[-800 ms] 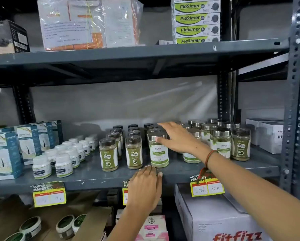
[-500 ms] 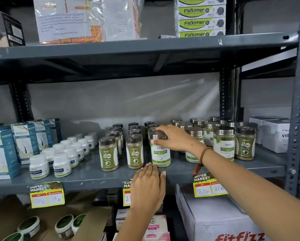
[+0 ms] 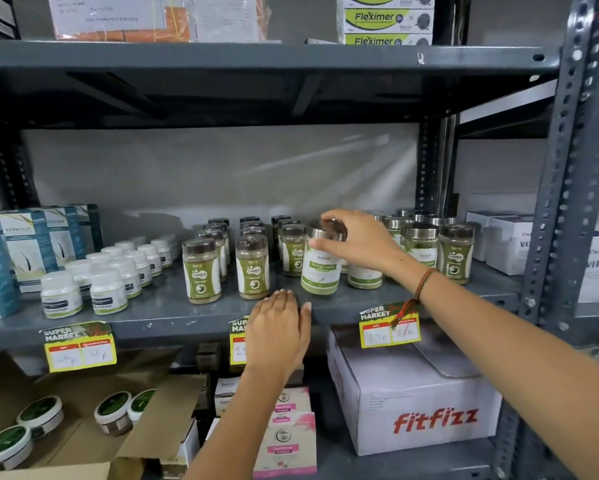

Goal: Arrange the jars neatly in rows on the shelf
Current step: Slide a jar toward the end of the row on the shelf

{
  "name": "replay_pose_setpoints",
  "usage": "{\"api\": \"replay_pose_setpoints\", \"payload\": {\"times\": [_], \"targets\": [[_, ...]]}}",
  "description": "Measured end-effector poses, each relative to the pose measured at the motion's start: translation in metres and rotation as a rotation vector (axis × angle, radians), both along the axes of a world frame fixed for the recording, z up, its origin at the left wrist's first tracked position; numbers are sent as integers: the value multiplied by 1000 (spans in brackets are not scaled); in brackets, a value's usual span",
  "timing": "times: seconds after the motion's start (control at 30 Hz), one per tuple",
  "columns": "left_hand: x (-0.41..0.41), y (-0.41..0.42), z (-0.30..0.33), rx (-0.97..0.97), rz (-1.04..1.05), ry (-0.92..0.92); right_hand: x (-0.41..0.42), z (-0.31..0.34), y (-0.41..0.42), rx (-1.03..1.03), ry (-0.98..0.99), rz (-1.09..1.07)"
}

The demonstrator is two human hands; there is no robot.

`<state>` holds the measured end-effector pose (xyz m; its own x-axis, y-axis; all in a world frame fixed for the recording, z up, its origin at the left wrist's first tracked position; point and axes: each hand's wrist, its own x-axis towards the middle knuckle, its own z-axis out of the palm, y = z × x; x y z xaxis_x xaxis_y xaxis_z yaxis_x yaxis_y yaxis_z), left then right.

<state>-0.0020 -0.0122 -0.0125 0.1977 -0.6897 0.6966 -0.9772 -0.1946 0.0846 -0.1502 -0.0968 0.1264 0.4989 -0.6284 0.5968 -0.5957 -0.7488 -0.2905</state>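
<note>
On the grey middle shelf (image 3: 173,317) stand rows of green-powder jars. My right hand (image 3: 357,242) grips the steel lid of a white-labelled moringa jar (image 3: 320,271), which is tilted near the shelf's front. Left of it stand brown-lidded jars (image 3: 253,268) in rows, with another front jar (image 3: 201,271) beside them. More steel-lidded jars (image 3: 419,247) stand behind my right wrist. My left hand (image 3: 279,336) lies flat on the shelf's front edge, fingers together, holding nothing.
Small white bottles (image 3: 104,289) and teal boxes (image 3: 24,244) fill the shelf's left part. White boxes (image 3: 506,244) stand at the right by the steel upright (image 3: 554,202). Below are a Fitfizz carton (image 3: 423,410) and an open cardboard box (image 3: 83,427) of tins. Price tags (image 3: 79,348) hang from the edge.
My right hand closed on the steel lid and the jar has tipped and shifted slightly toward the front. My left hand stayed on the shelf edge.
</note>
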Motion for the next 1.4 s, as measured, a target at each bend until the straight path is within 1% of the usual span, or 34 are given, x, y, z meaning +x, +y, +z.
{"api": "replay_pose_setpoints", "payload": {"times": [0.13,0.27,0.5,0.63,0.87,1.4], "targets": [[1,1,0,0,-12,-13,-47,12,16,98,-91,24],[-1,3,1,2,2,-14,-101,23,16,135,-96,-80],[-1,3,1,12,0,-18,-175,35,-11,106,124,-375],[-1,3,2,14,3,-31,-203,29,-37,82,207,-521],[0,2,1,7,2,-37,-211,23,-57,77,270,-681],[0,1,-1,1,-2,-36,-205,26,-63,30,486,-780]]}}
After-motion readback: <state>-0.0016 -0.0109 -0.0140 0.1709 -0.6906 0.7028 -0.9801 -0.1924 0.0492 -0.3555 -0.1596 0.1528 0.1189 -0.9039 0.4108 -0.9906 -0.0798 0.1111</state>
